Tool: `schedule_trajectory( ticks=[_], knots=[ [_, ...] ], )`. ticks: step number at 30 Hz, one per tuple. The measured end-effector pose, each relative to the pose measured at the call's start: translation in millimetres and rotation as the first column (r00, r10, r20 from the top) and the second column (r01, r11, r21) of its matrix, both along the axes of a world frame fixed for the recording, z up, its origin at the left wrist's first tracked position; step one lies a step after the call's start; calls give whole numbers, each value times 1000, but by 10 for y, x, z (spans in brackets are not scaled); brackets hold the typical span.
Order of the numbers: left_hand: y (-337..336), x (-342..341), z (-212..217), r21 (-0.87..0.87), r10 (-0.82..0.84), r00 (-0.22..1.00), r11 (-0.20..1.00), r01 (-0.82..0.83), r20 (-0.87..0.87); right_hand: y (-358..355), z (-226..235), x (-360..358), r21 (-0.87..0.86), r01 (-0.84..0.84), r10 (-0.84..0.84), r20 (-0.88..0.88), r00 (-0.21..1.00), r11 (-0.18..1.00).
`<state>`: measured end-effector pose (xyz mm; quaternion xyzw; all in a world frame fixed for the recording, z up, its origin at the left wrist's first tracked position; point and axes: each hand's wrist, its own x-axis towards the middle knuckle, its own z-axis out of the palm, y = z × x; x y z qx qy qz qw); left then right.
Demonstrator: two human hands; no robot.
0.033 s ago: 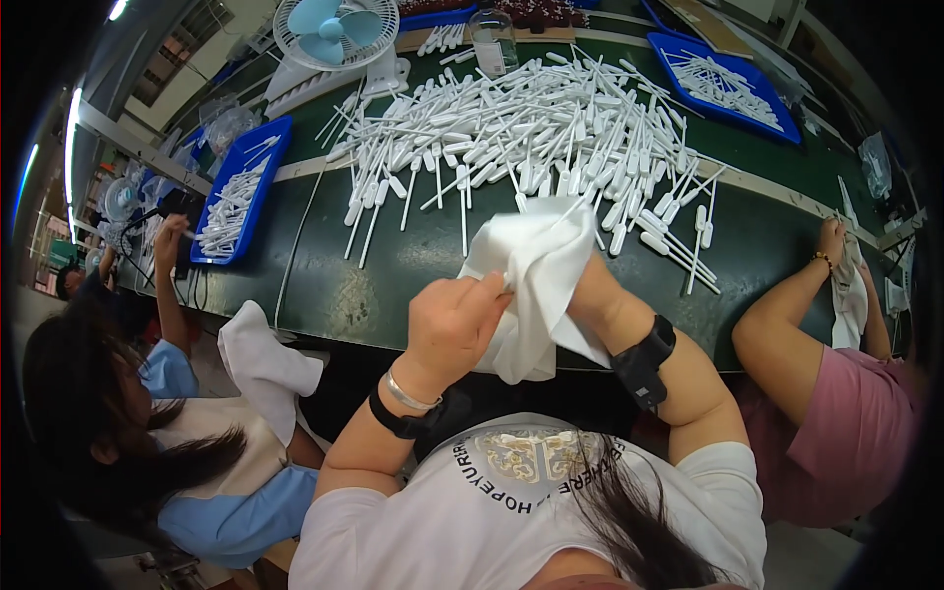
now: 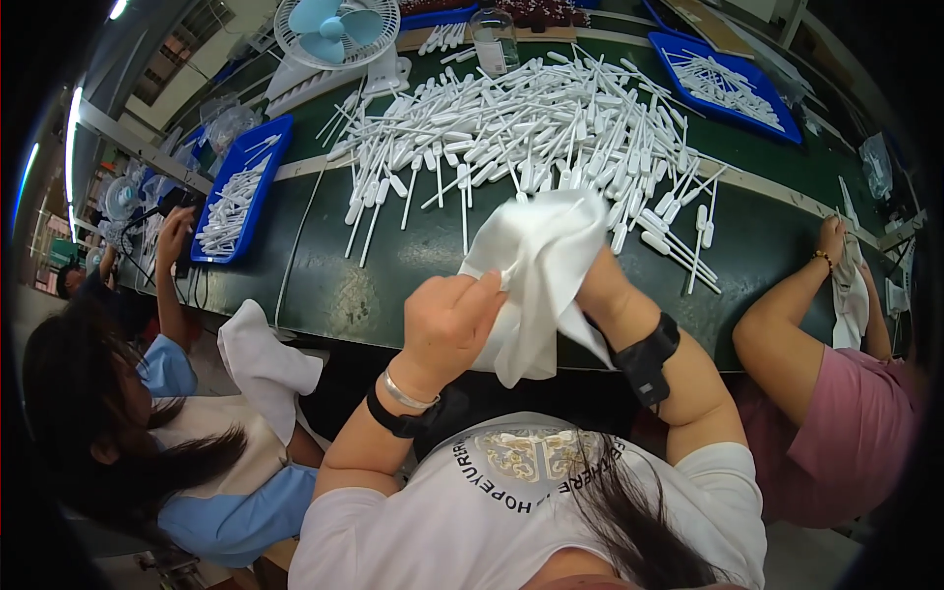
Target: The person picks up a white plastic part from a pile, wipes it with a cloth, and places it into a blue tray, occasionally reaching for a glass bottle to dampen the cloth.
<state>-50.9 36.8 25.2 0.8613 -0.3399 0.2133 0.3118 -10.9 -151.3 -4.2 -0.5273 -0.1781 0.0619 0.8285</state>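
Observation:
My left hand (image 2: 447, 320) is closed in a pinch at the near left side of a white cloth (image 2: 536, 265). A small white end shows at its fingertips; I cannot tell whether it is a stick or a fold. My right hand (image 2: 602, 283) is mostly wrapped in the cloth and seems closed on it, its fingers hidden. Both hands hover over the table's near edge. Just beyond them lies a large heap of white plastic sticks (image 2: 531, 128) with wider, oblong ends. Several loose sticks (image 2: 696, 234) lie to the right of the cloth.
Blue trays of white sticks stand at left (image 2: 275, 133) and far right (image 2: 782, 123). At the back of the green table (image 2: 374, 305) are a fan (image 2: 334, 34) and a clear bottle (image 2: 495, 44). People sit on both sides; a co-worker's hand (image 2: 175, 231) is beside the left tray.
The cloth and my right hand have shifted slightly to the right. My left hand has barely moved. The left co-worker's hand has lifted a little.

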Motion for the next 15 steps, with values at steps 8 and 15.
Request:
schedule_trajectory(
  ticks=[8, 15],
  knots=[
    [181, -11, -23, -4, 23, 998, 1000, -23, 65, -104, 77, -8, -24, 247, -248, -157, 956, 969],
    [329, -42, -139, -599, -348, 662, 778, -192, -664, -83, 88, -17, -82, 250, -246, 52, 968, 965]
  ],
)
